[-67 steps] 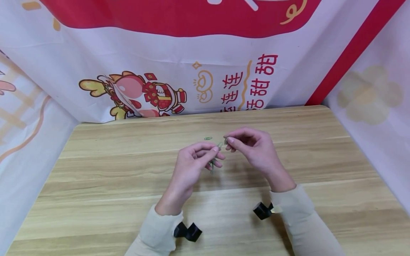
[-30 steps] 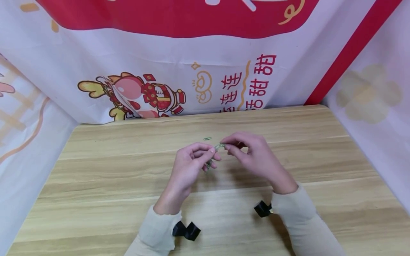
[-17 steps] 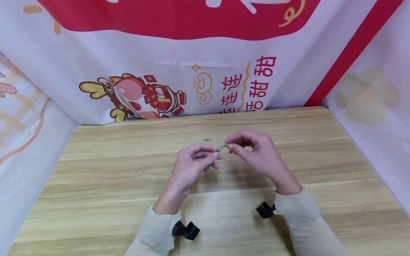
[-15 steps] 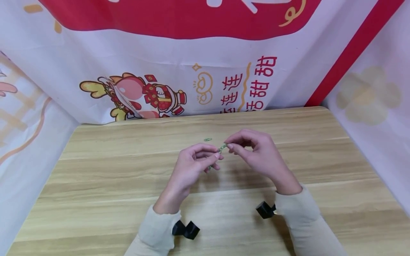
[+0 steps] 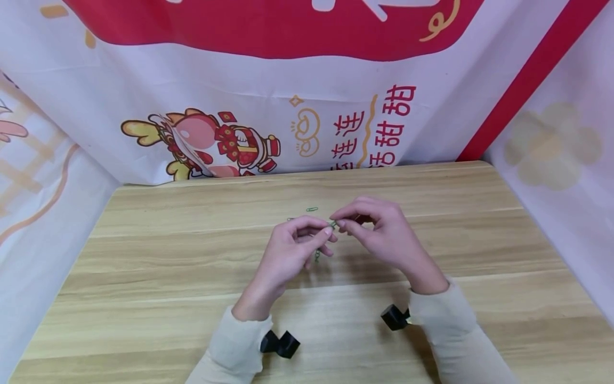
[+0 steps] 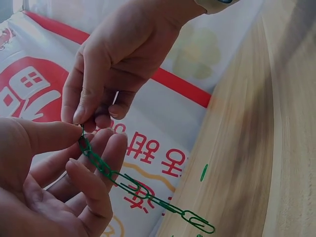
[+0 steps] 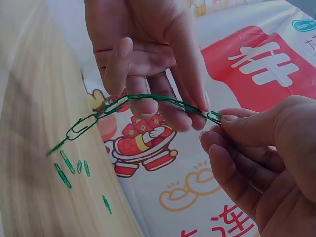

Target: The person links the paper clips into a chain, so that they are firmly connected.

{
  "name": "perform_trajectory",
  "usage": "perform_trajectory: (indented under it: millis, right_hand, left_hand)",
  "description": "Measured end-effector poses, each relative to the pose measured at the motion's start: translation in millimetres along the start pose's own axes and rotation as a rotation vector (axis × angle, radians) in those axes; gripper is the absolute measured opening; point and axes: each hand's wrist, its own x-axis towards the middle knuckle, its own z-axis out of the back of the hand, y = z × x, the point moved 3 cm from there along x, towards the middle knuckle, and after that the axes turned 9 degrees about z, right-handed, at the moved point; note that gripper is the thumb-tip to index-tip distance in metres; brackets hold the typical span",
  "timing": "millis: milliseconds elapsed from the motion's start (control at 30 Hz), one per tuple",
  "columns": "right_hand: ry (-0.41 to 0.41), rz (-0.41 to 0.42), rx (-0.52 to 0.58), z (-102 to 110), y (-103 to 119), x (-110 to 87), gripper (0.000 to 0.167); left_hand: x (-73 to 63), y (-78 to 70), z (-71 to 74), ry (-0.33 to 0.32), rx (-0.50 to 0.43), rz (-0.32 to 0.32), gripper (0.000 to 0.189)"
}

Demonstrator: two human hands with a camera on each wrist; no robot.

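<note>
A chain of green paper clips point(image 6: 131, 183) runs between my two hands. My left hand point(image 5: 292, 246) pinches the chain near one end between thumb and index finger, and the other links drape across its fingers and dangle below. Facing it, my right hand point(image 5: 384, 237) pinches the green paper clip point(image 7: 216, 116) at the chain's end, its fingertips almost against the left ones. How that end clip joins the chain is partly hidden by the fingertips. In the right wrist view the chain arches past the left fingers, its free end over the table.
Several loose green paper clips point(image 7: 62, 175) lie on the wooden table point(image 5: 168, 256) beyond the left hand, one paper clip point(image 5: 312, 209) slightly apart. A printed white cloth point(image 5: 192, 74) hangs behind the table, with more cloth at both sides.
The right hand, apart from the left 2.2 seconds ago, has come in to the chain's end. Since half a second ago it has shifted slightly left and down, narrowing the gap between the fingertips.
</note>
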Motion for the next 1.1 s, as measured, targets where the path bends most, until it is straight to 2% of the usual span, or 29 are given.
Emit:
perform_trajectory:
  millis: [100, 167, 300, 367, 433, 533, 767, 1100]
  right_hand:
    - [-0.007, -0.052, -0.016, 1, -6, 0.5, 0.016]
    - [-0.023, -0.124, -0.049, 3, -19, -0.7, 0.015]
    - [-0.041, -0.312, -0.147, 7, -64, -9.2, 0.017]
    - [-0.024, -0.399, -0.200, 7, -87, -16.1, 0.020]
    - [0.009, -0.452, -0.231, 5, -103, -21.8, 0.025]
    - [0.042, -0.485, -0.275, 0, -116, -25.7, 0.026]
    - [0.048, -0.522, -0.358, -12, -117, -25.4, 0.015]
    - [0.077, -0.571, -0.373, -15, -118, -26.3, 0.011]
  left_hand:
    - [0.5, -0.9, 1.3, -0.037, 0.011, -0.001, 0.017]
    - [0.8, -1.6, 2.7, -0.069, 0.006, -0.005, 0.016]
    - [1.5, -1.7, 5.3, -0.112, -0.028, 0.002, 0.015]
    - [1.3, -1.7, 5.7, -0.115, -0.044, 0.010, 0.015]
    - [1.2, -1.8, 5.5, -0.111, -0.051, 0.016, 0.015]
    - [1.0, -2.7, 5.0, -0.110, -0.058, 0.021, 0.015]
    - [0.5, -3.7, 5.9, -0.104, -0.061, 0.032, 0.017]
    - [1.1, -1.2, 5.5, -0.087, -0.068, 0.054, 0.019]
